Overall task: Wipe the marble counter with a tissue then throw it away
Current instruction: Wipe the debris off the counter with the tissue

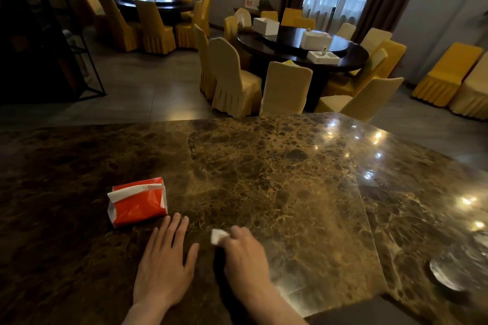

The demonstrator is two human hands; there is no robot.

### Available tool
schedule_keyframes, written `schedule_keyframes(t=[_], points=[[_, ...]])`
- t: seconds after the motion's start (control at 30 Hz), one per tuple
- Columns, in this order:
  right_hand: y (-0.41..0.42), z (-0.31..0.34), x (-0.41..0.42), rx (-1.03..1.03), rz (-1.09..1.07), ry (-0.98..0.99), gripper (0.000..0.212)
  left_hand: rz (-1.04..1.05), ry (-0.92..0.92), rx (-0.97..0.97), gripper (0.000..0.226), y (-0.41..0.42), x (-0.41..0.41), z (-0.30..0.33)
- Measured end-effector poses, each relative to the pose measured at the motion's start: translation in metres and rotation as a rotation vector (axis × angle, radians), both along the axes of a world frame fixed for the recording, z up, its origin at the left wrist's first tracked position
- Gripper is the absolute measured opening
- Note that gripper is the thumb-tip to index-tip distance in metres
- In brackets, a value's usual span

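Observation:
The brown marble counter (277, 171) fills the lower half of the view. My right hand (244, 253) is closed on a small white tissue (217, 235), which sticks out past the fingers and rests on the stone. My left hand (166, 261) lies flat on the counter, fingers spread, holding nothing. Its fingertips are just below a red tissue pack (138, 202) with a white sheet showing at its top.
A glass ashtray (446, 274) sits near the counter's right front edge. Beyond the counter stand round dark dining tables (303, 47) ringed with yellow and cream covered chairs (286, 87). A dark metal rack (79, 60) is at the far left.

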State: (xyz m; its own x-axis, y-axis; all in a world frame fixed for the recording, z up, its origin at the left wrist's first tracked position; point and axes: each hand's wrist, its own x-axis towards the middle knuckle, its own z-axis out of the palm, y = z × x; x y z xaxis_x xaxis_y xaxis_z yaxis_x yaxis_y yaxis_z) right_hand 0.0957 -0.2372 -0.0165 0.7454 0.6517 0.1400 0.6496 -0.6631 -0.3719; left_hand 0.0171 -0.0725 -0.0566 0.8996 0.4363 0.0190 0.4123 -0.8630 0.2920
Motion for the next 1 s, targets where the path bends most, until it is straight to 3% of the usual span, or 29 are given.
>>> schedule_keyframes(t=[0.23, 0.4, 0.57, 0.73, 1.0], points=[[-0.064, 0.001, 0.061, -0.034, -0.434, -0.077, 0.016, 0.003, -0.034, 0.015, 0.071, -0.004, 0.0, 0.001], [-0.013, -0.003, 0.01, -0.026, -0.252, 0.029, 0.005, 0.022, -0.026, 0.016, 0.071, -0.004, -0.001, 0.0], [-0.021, -0.005, 0.009, -0.105, -0.021, -0.015, 0.009, 0.023, -0.002, 0.005, 0.07, -0.002, -0.001, 0.001], [-0.061, 0.001, 0.047, -0.112, -0.292, -0.037, 0.018, 0.002, -0.009, -0.006, 0.071, -0.001, 0.0, 0.004], [-0.074, 0.007, 0.065, -0.019, -0.499, -0.023, 0.026, -0.005, -0.019, -0.015, 0.07, -0.005, 0.003, 0.006]])
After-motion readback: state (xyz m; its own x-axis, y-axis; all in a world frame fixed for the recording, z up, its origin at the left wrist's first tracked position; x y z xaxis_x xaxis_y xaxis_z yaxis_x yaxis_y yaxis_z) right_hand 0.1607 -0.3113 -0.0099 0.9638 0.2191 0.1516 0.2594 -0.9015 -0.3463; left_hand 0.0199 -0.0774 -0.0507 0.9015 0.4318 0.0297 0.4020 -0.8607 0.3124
